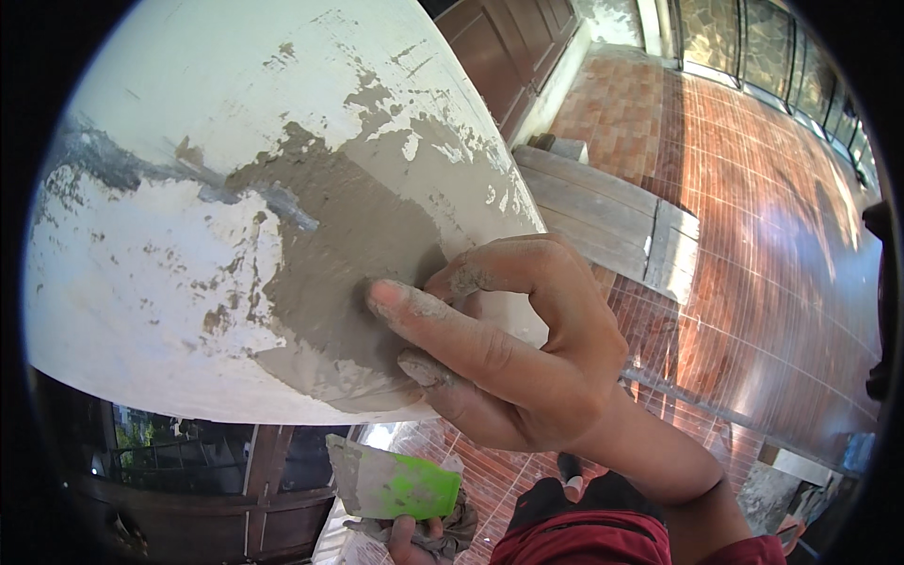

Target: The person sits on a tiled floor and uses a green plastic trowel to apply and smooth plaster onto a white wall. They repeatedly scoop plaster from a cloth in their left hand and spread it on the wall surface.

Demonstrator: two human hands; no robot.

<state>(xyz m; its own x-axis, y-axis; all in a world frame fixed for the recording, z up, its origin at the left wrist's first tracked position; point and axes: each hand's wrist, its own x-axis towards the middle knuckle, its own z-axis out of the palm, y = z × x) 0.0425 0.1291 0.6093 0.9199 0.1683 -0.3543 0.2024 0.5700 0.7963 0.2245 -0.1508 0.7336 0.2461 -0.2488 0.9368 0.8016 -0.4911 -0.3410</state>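
Wet grey mortar [353, 221] is spread in a patch over a white painted surface [160, 311] that looks like a wall or column. Against this patch my right hand [537, 348] rests its fingertips, which are bent, apart and smeared with grey. No tool shows in it. Low in the picture, my left hand [407, 541] grips a green plastic spreader [414, 485], whose far part is coated with mortar. A lump of mortar [460, 527] sits beside the fingers. Most of the left hand is hidden below the spreader.
A grey plank [593, 202] lies to the right on reddish tiled floor [753, 254]. Dark brown panelling [499, 47] stands at the top, and a dark-framed window [184, 457] at lower left. Metal railings [791, 56] line the far right. My legs show at the bottom.
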